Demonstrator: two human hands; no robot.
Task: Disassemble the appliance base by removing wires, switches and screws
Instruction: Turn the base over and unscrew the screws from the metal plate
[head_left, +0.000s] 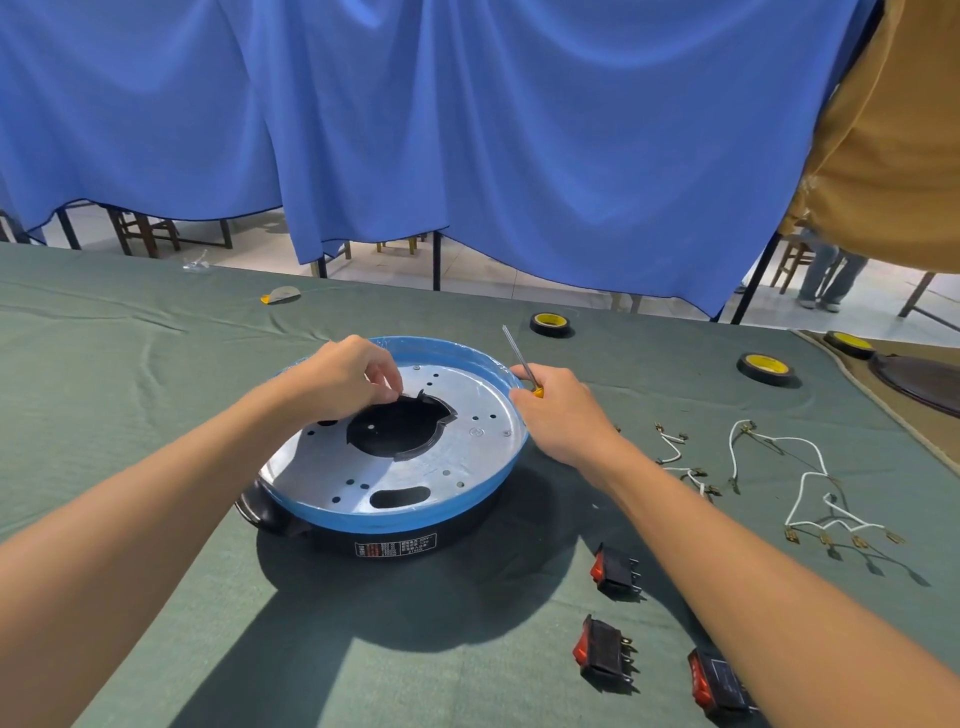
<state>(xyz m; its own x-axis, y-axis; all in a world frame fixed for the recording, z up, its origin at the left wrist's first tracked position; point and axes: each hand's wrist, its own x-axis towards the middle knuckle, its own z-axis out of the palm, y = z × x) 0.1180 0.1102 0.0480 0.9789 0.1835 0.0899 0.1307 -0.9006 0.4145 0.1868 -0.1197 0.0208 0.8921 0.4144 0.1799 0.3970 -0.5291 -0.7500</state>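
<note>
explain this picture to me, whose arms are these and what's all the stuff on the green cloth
There is no machine: a head-worn camera looks down at a person's two bare arms. On the green cloth-covered table sits a round blue-rimmed appliance base with a silver metal plate. The left hand bunches its fingers at the edge of the plate's dark central opening; whether they pinch anything is unclear. The right hand grips a yellow-handled metal screwdriver by the base's rim, shaft pointing up. To the right lie loose white wires, three black switches with red rockers and three black tape rolls with yellow cores.
</note>
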